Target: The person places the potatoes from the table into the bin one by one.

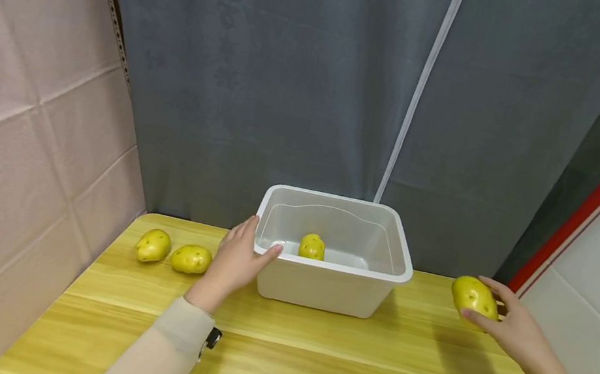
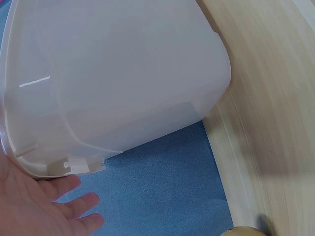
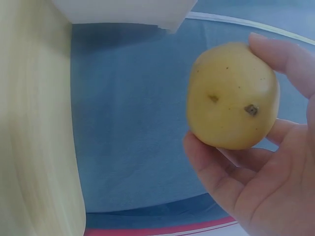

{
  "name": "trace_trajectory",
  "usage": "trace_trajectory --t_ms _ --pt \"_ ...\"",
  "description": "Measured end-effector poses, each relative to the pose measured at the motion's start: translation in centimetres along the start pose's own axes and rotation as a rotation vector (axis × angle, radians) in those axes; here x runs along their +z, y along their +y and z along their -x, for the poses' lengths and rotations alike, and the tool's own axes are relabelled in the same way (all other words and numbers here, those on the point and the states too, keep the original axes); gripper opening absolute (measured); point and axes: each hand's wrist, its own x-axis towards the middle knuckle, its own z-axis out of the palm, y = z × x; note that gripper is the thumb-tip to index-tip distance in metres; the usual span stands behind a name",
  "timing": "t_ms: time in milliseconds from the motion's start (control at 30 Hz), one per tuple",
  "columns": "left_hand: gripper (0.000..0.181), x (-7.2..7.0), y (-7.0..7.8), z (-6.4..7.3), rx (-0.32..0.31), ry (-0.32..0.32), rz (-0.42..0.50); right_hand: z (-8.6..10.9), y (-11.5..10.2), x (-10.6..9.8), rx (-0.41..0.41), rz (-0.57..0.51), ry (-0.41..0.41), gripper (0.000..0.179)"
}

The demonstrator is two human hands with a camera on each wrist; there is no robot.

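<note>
Here's the right hand (image 1: 516, 332), out at the far right of the yellow wood-grain table (image 1: 304, 373), and it's got a smooth, yellow, oval potato (image 1: 474, 295) pinched between thumb and fingers. The potato looks raised off the tabletop, its shadow falling nearer the wearer. Now the line that counts: the white, rectangular plastic bin (image 1: 315, 287) stands to the left of that grip, well apart, with bare tabletop between, so the way across runs leftward and over the bin's rim (image 1: 346, 269). The held potato's long axis seems to slant from far left to near right, while the bin's long side runs left to right. Over at the other end, the left hand (image 1: 237, 256) is right on the bin's near left corner, thumb on the rim, fingers straight along the outside, gripping no potato. One yellow potato (image 1: 312, 247) sits on the bin's floor, left of centre. And out left, a pair: a rounded yellow potato (image 1: 153, 246) and, just beside it, an oblong yellow potato (image 1: 191, 259) lying nearly sideways, both far closer to the left hand than to the right.
</note>
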Motion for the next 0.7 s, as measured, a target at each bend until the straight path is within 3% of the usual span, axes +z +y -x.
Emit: trace_trajectory --t_ms 700 --pt "0.094 0.0 -0.1 -0.2 0.005 -0.005 0.003 -0.2 -2.6 -0.9 -0.076 0.004 0.073 0.080"
